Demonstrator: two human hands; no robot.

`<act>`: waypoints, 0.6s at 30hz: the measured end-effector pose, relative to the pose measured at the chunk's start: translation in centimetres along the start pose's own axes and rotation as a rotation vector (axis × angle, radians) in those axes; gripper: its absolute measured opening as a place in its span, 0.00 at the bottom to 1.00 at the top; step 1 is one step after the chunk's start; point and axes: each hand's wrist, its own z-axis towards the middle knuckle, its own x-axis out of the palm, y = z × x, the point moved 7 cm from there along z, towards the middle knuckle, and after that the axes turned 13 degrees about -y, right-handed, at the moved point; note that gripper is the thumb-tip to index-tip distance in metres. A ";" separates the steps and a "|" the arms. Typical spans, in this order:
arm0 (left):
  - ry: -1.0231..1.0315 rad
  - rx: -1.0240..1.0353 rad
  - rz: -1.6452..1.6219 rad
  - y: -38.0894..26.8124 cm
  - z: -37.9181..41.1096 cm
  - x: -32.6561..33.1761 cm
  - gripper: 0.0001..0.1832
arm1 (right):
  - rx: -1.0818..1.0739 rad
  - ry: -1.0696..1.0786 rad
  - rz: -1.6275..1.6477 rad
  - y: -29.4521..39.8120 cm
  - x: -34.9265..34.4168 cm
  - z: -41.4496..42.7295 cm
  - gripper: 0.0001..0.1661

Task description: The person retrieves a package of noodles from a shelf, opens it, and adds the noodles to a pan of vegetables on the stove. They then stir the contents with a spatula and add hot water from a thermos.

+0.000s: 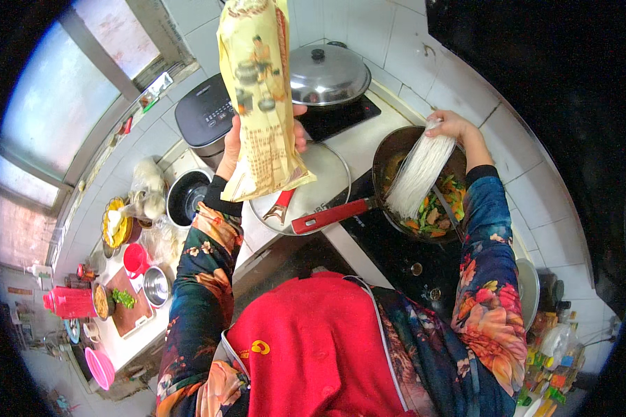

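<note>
My left hand [235,143] holds up a yellow printed food package [263,104], its fingers showing on both sides. On the right, my right hand [451,127] grips one end of a bundle of thin white dry noodles [422,169]. The bundle slants down into a dark wok [378,156], its lower end over or against cooked vegetables and meat pieces [438,216]. A metal utensil [448,211] leans in the wok. The wok's red handle [334,215] reaches left across a glass lid [326,172].
Behind stand a domed metal lid [328,73] on a pan and a rice cooker [201,112]. At left are a dark inner pot [188,195], a red cup [136,260], a steel bowl [157,286] and chopped greens [123,298] on a cutting board [130,315].
</note>
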 end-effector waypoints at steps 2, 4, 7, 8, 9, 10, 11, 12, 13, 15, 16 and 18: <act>0.027 0.029 -0.072 -0.3 -0.1 0.3 0.61 | -0.017 -0.008 -0.090 0.1 0.7 0.0 0.42; 0.008 0.062 -0.090 -0.7 -0.1 0.3 0.61 | -0.069 -0.080 -0.198 0.8 1.0 -0.6 0.44; -0.050 0.082 -0.125 -1.1 0.4 -0.3 0.60 | -0.191 -0.158 -0.331 2.5 1.0 -2.3 0.41; -0.083 0.109 -0.126 -1.2 0.4 -0.6 0.59 | -0.219 -0.189 -0.362 4.5 1.0 -3.1 0.41; -0.114 0.133 -0.125 -1.3 0.4 -0.7 0.57 | -0.245 -0.223 -0.390 7.4 1.0 -4.4 0.40; -0.165 0.124 -0.063 -1.0 0.9 -0.8 0.50 | -0.321 -0.225 -0.233 9.9 1.3 -5.5 0.37; -0.379 0.155 -0.119 -0.6 0.6 -2.6 0.42 | -0.351 -0.139 0.099 13.8 2.9 -7.5 0.38; -0.431 0.188 -0.055 -0.4 0.9 -3.7 0.39 | -0.395 0.006 0.234 18.0 4.8 -10.3 0.48; -0.477 0.216 0.006 -0.1 1.5 -4.4 0.36 | -0.412 0.110 0.295 22.4 6.0 -14.4 0.60; -0.408 0.325 0.116 0.7 4.2 -0.5 0.34 | -0.714 -0.203 0.346 25.0 6.6 -17.9 0.60; -0.420 0.360 0.162 0.8 4.8 0.2 0.35 | -0.741 -0.345 0.395 26.1 7.2 -18.9 0.52; -0.492 0.340 0.235 1.3 4.8 1.0 0.38 | -0.539 -0.468 0.435 24.4 7.6 -17.8 0.34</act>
